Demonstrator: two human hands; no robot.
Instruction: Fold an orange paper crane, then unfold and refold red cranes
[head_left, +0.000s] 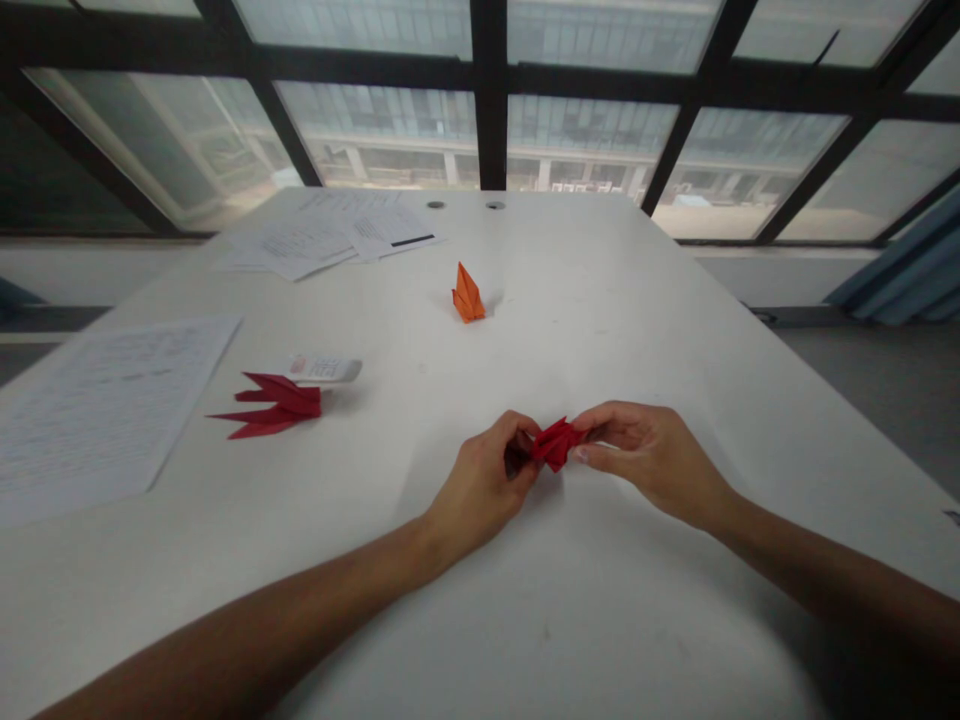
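A small folded piece of red paper (555,443) is held just above the white table (600,300), in front of me. My left hand (484,482) pinches its left end with fingers curled. My right hand (651,455) pinches its right end between thumb and fingers. Both hands rest low over the tabletop, close together.
A finished red origami piece (271,405) lies at the left, next to a small white object (326,369). An orange origami piece (467,295) stands farther back. Printed sheets (97,410) lie at the left edge, more papers (330,235) at the far left. Large windows stand behind the table.
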